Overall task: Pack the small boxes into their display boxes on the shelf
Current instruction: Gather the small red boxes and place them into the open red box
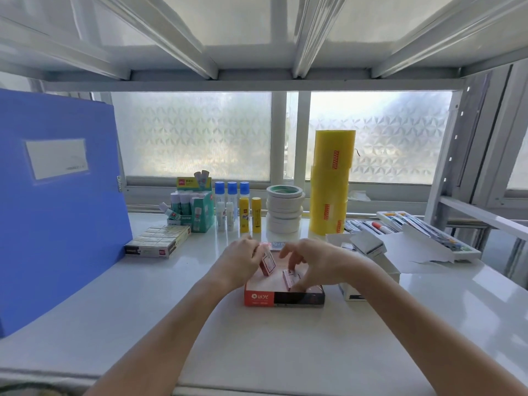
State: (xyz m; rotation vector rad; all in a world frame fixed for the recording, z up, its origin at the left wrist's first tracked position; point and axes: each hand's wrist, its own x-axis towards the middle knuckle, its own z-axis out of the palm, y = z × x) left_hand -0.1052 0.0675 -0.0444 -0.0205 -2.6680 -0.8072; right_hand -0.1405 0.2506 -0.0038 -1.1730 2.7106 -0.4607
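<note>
A low red and black display box (258,299) lies open on the white shelf (160,315) in front of me. My left hand (238,260) holds a small red and white box (268,264) tilted over the display box's left half. My right hand (311,260) reaches into the right half, its fingers around another small red box (289,277) standing inside. A further small box lies just behind the display box, mostly hidden by my hands.
A blue folder (57,201) stands at the left with a filled box of small packs (158,242) beside it. Behind are glue sticks (247,214), stacked tape rolls (284,208) and a tall yellow roll (331,184). An open white carton (368,247) and pen trays (423,227) lie right.
</note>
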